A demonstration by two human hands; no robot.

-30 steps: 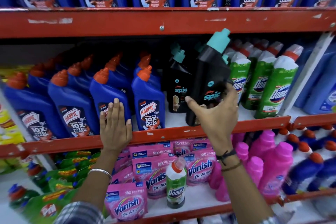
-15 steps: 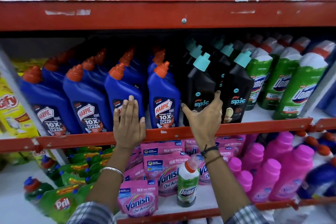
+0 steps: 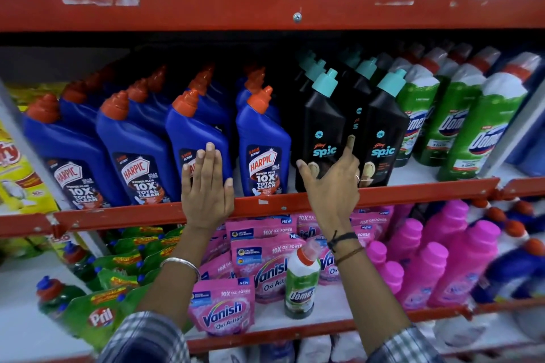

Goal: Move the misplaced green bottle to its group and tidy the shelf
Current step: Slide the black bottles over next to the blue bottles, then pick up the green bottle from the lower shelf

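Note:
A lone green Domex bottle (image 3: pixel 301 281) with a red-and-white cap stands upright on the lower shelf among pink Vanish pouches (image 3: pixel 224 308). Its group of green Domex bottles (image 3: pixel 469 127) fills the right of the middle shelf. My left hand (image 3: pixel 208 188) lies flat and open against a blue Harpic bottle (image 3: pixel 196 138) at the middle shelf's red front rail (image 3: pixel 141 214). My right hand (image 3: pixel 331 183) is open, index finger stretched up between two black Spic bottles (image 3: pixel 323 132), holding nothing.
Blue Harpic bottles (image 3: pixel 262 144) fill the left of the middle shelf and the top shelf. Pink bottles (image 3: pixel 436 259) stand at the lower right, green Pril pouches (image 3: pixel 97 312) at the lower left. A red beam (image 3: pixel 265 6) runs overhead.
My right hand set the black Spic bottle upright on the middle shelf and let go of it; it now hovers open with one finger on the bottles. My left hand stays flat on the Harpic bottle.

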